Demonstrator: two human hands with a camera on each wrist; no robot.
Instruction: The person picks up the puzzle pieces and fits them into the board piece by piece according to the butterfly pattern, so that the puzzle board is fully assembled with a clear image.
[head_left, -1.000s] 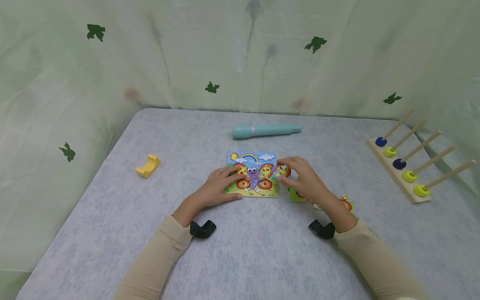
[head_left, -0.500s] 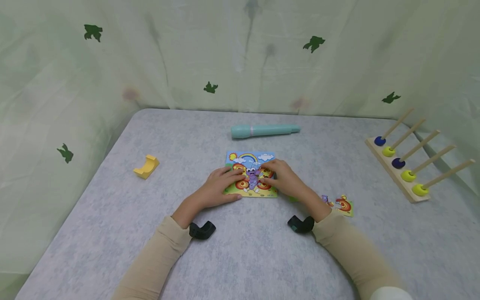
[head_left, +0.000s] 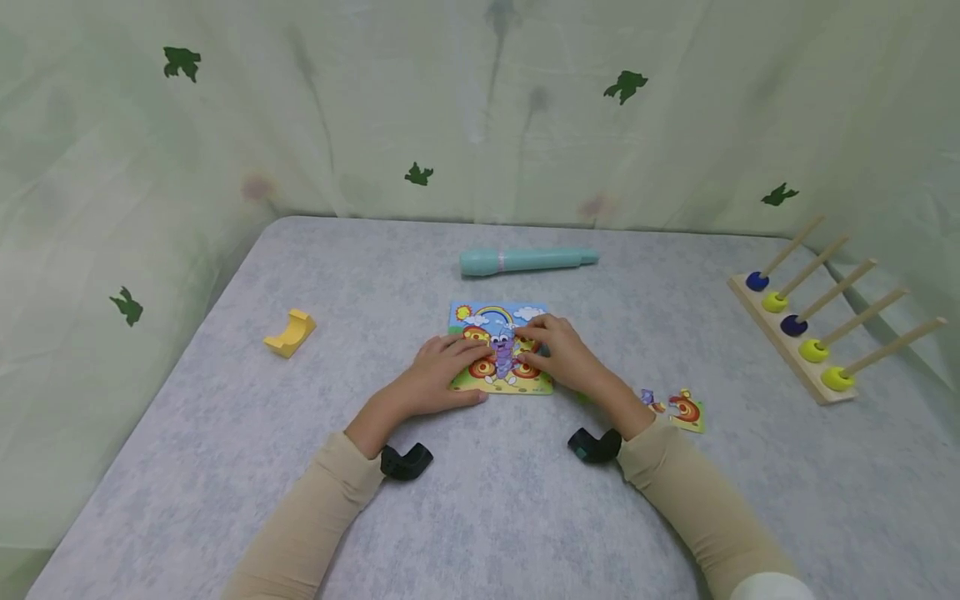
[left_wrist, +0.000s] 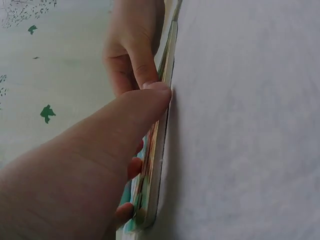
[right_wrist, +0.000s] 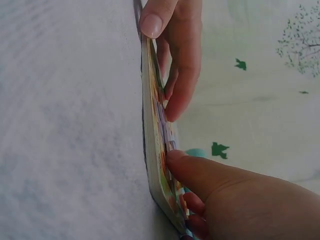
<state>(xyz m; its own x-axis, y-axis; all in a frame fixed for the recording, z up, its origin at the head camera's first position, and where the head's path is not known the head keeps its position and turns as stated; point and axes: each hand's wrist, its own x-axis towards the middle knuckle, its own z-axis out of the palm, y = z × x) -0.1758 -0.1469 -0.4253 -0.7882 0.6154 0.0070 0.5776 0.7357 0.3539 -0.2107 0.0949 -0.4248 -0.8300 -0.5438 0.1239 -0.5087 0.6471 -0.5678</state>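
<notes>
A square butterfly jigsaw puzzle board (head_left: 536, 387) lies on the table in the head view. My left hand (head_left: 431, 379) rests across its left part, fingers lying over the picture and thumb along the near edge. From the right, my right hand (head_left: 572, 360) pinches a puzzle piece (head_left: 528, 345) low over the butterfly's right wing, mostly covered by the fingers. In the right wrist view, the right thumb (right_wrist: 192, 167) lies against the edge of that piece, close on the board's surface. The left fingers (right_wrist: 185, 70) reach over the board from the far side there.
Loose puzzle pieces (head_left: 687, 411) lie right of the right wrist, with a green bit partly hidden under it. A teal microphone-like toy (head_left: 528, 261) lies behind the board. A yellow curved block (head_left: 291, 334) is at left, a wooden peg stand (head_left: 791, 337) with beads at right.
My right hand has moved left with the piece, from beside the board to over its right wing, and then stayed nearly still. The left hand has kept its place on the board.
</notes>
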